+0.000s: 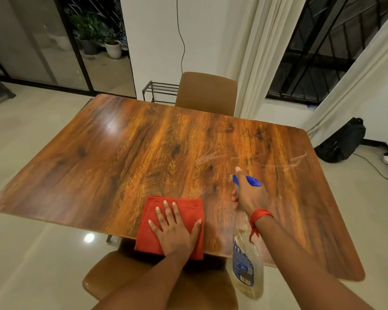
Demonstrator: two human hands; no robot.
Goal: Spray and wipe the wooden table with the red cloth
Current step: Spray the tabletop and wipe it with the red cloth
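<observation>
A folded red cloth [152, 218] lies on the near edge of the wooden table [121, 153], hanging slightly over it. My left hand [176, 229] rests flat on the cloth with fingers spread. My right hand [249, 193] grips the neck of a clear spray bottle [244, 265] with a blue trigger head [252, 181], held above the table's near right part, nozzle pointing away from me. Pale wet streaks [251, 161] show on the tabletop beyond the nozzle.
A brown chair [207, 92] stands at the table's far side and another brown chair [112, 278] sits under me. A black bag [343, 139] and cables lie on the floor at right. Curtains hang behind, with a metal rack [159, 89] by the wall.
</observation>
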